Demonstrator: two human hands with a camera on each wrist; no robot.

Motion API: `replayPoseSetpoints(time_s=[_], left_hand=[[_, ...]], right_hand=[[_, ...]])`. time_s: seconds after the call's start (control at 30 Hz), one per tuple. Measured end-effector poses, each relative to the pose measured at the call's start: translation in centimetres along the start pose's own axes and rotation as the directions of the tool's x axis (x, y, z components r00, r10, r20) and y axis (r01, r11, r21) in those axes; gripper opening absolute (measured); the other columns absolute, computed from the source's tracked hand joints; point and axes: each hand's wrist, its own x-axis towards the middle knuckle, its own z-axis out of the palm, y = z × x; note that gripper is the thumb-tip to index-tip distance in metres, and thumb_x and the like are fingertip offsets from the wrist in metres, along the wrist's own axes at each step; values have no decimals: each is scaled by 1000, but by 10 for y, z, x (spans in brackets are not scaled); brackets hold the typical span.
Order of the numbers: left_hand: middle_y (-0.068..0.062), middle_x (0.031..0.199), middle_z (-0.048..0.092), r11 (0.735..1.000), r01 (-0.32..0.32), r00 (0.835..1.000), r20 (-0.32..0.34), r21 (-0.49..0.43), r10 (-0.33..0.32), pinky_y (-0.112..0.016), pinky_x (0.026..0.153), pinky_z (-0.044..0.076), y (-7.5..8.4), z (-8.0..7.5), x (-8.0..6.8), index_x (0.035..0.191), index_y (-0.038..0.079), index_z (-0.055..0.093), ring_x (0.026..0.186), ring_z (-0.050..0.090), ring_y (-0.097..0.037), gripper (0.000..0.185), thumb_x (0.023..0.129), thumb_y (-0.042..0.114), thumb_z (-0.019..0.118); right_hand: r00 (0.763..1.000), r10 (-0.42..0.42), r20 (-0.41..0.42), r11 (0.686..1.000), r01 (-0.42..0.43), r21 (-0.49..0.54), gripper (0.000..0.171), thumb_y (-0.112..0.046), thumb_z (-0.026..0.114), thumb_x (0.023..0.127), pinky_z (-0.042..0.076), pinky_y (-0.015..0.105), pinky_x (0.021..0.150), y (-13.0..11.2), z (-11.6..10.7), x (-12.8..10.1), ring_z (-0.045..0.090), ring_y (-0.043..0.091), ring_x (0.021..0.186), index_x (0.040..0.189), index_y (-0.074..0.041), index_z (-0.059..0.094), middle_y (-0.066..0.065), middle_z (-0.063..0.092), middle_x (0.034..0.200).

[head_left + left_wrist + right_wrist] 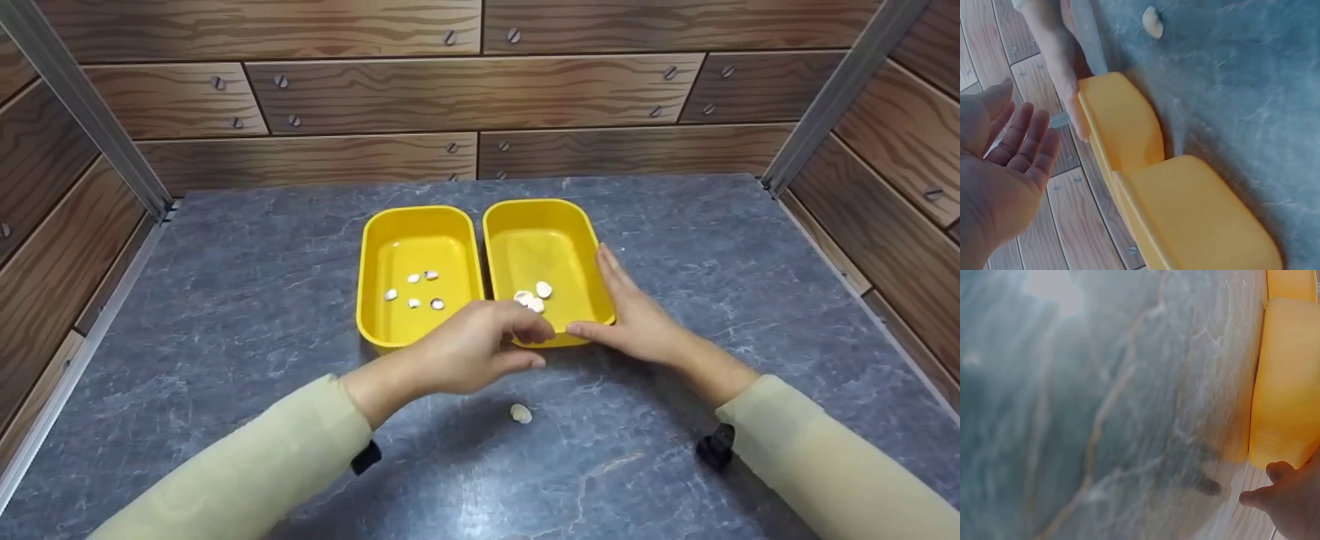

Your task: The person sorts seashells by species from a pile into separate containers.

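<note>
Two smooth, glossy yellow plastic trays with rounded corners sat side by side, touching, on a grey marbled stone-look tabletop. The left tray held five small pale shells; the right tray held three larger ones. The right hand lay spread, its straight fingers pressed against the right tray's outer wall. The left hand hovered over the trays' near rims, its fingers loosely spread and holding nothing. One pale shell lay on the tabletop near the hands, and wood-grain panels walled the space
</note>
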Motion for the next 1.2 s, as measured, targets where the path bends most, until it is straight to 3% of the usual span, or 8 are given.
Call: replayPoseSetpoints(time_s=[0.23,0.47,0.57,0.9,1.2], left_hand=[[4,120,75,1000,19,998,62,-21,-18,-28,101,56,-4,10,-16,128,11,75,111,68,-9,29,100,19,78],[-5,117,76,1000,17,995,101,-10,-16,-34,98,58,-18,28,-27,124,6,76,108,69,-14,28,98,17,80],[-6,116,76,999,46,992,118,-8,-45,-32,97,58,-24,35,-30,122,6,77,107,70,-15,27,98,20,80],[-3,109,73,998,65,988,137,22,-67,-24,92,54,-44,52,-35,119,7,77,100,66,-12,27,95,17,83],[-2,109,69,996,86,987,132,25,-89,-25,93,54,-54,61,-32,118,9,77,100,64,-11,27,94,16,84]], right_hand=[[1000,10,1,1000,-10,2,126,-60,78,91,15,66,125,1,0,1,12,47,159,170,-10,-6,10,-10,177],[1000,14,7,1000,-14,-6,124,-59,77,93,15,66,125,0,1,1,11,47,159,170,-10,-6,9,-11,177],[1000,7,3,1000,-7,-8,123,-57,77,93,14,66,126,0,1,0,10,47,159,170,-9,-5,10,-10,177],[1000,-6,1,1000,6,-10,122,-57,77,93,15,66,125,0,0,0,11,48,159,170,-9,-5,11,-10,177],[1000,-1,5,1000,1,-10,123,-58,77,93,15,66,125,0,0,0,12,49,158,170,-9,-6,10,-11,177]])
